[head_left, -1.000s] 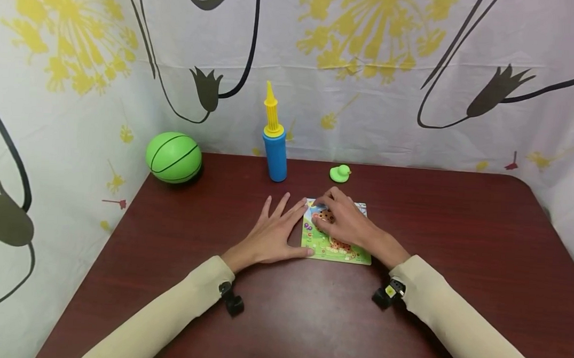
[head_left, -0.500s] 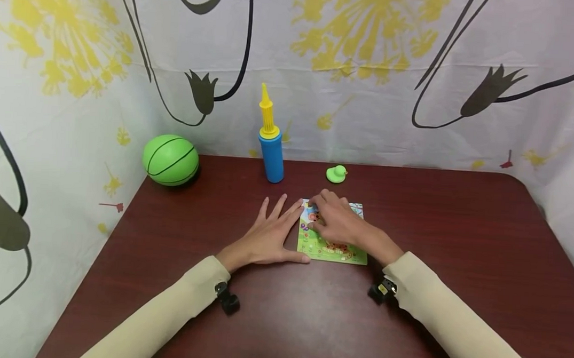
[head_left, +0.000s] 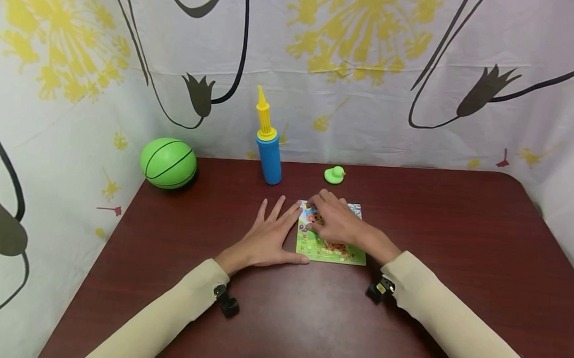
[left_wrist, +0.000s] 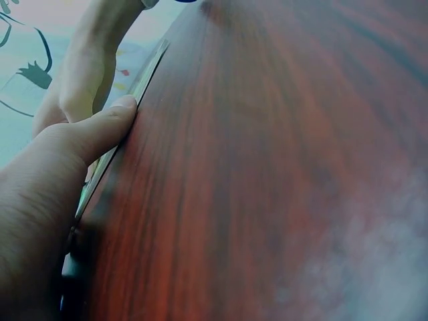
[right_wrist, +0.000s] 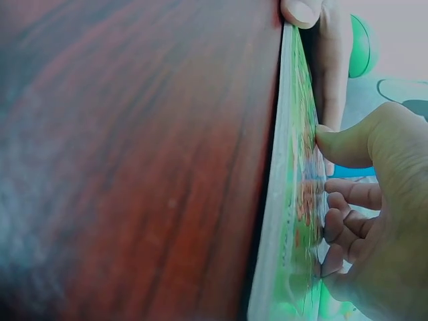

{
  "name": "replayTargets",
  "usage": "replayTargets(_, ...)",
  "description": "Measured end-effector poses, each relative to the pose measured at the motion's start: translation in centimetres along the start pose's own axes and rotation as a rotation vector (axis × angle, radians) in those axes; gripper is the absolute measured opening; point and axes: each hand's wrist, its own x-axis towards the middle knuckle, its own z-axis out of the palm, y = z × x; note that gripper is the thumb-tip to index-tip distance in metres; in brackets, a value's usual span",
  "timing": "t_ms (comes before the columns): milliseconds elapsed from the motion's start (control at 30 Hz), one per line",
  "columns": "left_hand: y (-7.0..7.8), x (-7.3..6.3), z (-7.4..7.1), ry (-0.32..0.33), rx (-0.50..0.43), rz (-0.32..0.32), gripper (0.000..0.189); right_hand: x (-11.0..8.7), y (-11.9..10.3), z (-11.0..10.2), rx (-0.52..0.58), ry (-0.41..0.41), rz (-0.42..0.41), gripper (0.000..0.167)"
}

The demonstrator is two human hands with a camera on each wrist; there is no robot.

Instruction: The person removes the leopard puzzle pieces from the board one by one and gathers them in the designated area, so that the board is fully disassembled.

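A colourful picture board (head_left: 313, 249), which looks like a child's jigsaw puzzle, lies flat on the table with a spotted orange animal printed on green. At its left side my left hand (head_left: 266, 241) is spread flat, fingertips at the upper left corner and thumb along the lower left edge. My right hand (head_left: 335, 218) arches over the board's upper part and covers much of the picture. In the right wrist view its bent fingers (right_wrist: 352, 194) and thumb (right_wrist: 348, 145) touch the printed surface, spaced apart. Its palm stays off the board.
Behind the board stand a small green toy duck (head_left: 334, 175) and a blue and yellow hand pump (head_left: 270, 158). A green ball (head_left: 168, 163) sits at the table's back left corner. Patterned cloth (head_left: 376, 124) hangs behind the dark red table (head_left: 458, 224).
My right hand has shifted slightly over the picture, its thumb and fingers drawing a little closer together. My left hand stays at the board's left edge. The whole view has drifted slightly.
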Motion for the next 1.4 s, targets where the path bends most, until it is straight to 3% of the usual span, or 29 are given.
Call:
replayTargets(700,-0.09,-0.05,0.17,0.004,0.030,0.007,0.123,-0.06,0.03,0.16,0.013,0.008,0.004,0.046)
replayTargets(967,-0.09,-0.11,0.09,-0.007,0.031,-0.002,0.123,-0.11,0.19,-0.14,0.128,-0.002,0.036,0.047)
replayTargets(1133,-0.19,-0.08,0.11,-0.004,0.033,-0.004,0.123,-0.06,0.25,-0.28,0.220,0.050,0.021,0.034)
replayTargets(1400,-0.26,-0.01,0.11,-0.003,0.033,-0.001,0.123,-0.14,0.20,-0.25,0.231,0.162,-0.028,0.023)
